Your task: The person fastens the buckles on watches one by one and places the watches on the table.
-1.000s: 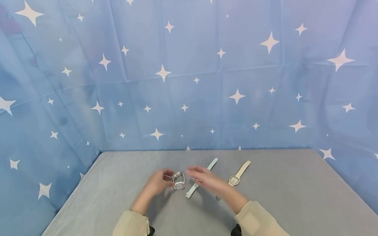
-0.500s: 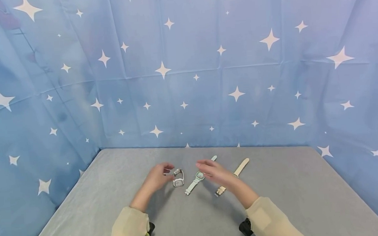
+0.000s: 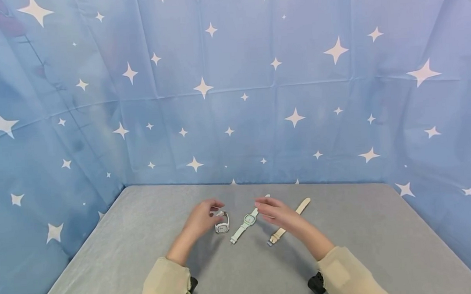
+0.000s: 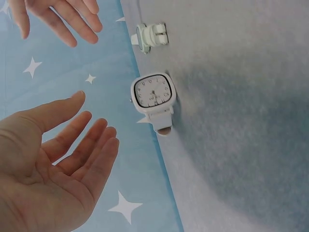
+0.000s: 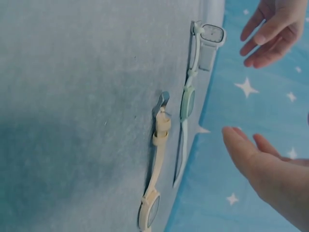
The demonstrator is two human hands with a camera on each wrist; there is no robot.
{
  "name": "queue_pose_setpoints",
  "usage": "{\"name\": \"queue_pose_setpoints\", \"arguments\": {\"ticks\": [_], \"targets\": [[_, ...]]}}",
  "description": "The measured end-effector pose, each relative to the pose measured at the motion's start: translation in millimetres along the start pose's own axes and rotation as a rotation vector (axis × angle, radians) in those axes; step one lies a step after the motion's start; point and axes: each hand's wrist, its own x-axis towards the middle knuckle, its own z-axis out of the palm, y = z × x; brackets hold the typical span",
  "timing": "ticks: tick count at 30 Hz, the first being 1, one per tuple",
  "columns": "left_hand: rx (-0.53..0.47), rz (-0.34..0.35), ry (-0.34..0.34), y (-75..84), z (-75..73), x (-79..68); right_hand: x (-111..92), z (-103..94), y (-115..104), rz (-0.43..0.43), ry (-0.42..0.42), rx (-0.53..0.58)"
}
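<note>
Three wristwatches lie on the grey table. The white watch [image 3: 222,228], its strap bent into a loop, is at the left with its dial facing up. In the middle a mint-green watch [image 3: 249,219] is stretched out flat on a slant. Furthest right is the cream watch [image 3: 278,235], also laid out straight, its dial hidden behind the right hand in the head view. My left hand [image 3: 201,218] hovers beside the white watch, fingers loosely bent and holding nothing. Over the green and cream watches my right hand [image 3: 279,215] hangs in the air with relaxed fingers and nothing in it.
A soft grey cover lies over the table [image 3: 366,242]. Behind and at the sides hangs a blue curtain [image 3: 232,77] printed with white stars. Black straps sit on both wrists, below beige sleeves [image 3: 164,281].
My right hand has drawn away to the right, uncovering the green watch's dial. The left hand has let go of the white watch and shifted slightly, staying above it.
</note>
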Motion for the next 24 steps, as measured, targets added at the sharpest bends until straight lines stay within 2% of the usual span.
{"name": "queue_pose_setpoints", "arguments": {"ticks": [12, 24], "targets": [[-0.034, 0.044, -0.044, 12.3, 5.5, 0.0, -7, -9.9, 2, -0.003, 0.014, -0.011], [-0.014, 0.036, -0.075, 18.0, 12.3, -1.0, -11, -15.6, 4, 0.003, 0.013, -0.007]]}}
